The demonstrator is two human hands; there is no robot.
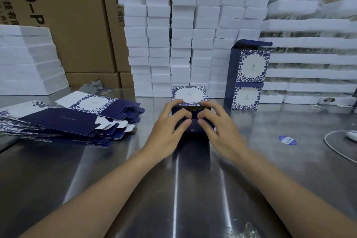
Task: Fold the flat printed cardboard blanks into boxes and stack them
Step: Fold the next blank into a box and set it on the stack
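A blue-and-white printed box (189, 94) lies on its side on the steel table (270, 170), its open end facing me. My left hand (170, 121) and my right hand (214, 121) both grip that end, fingers curled over the dark flaps, thumbs meeting on the lower flap. A fanned pile of flat printed blanks (73, 120) lies to the left. Two folded boxes (249, 75) stand stacked one on the other to the right, the top one with its lid flap up.
Tall stacks of white foam blocks (183, 35) line the back, with more at the left (29, 60) and right. Brown cartons (73, 15) stand behind. A blue round sticker (287, 139) and a white cable (336, 147) lie at the right.
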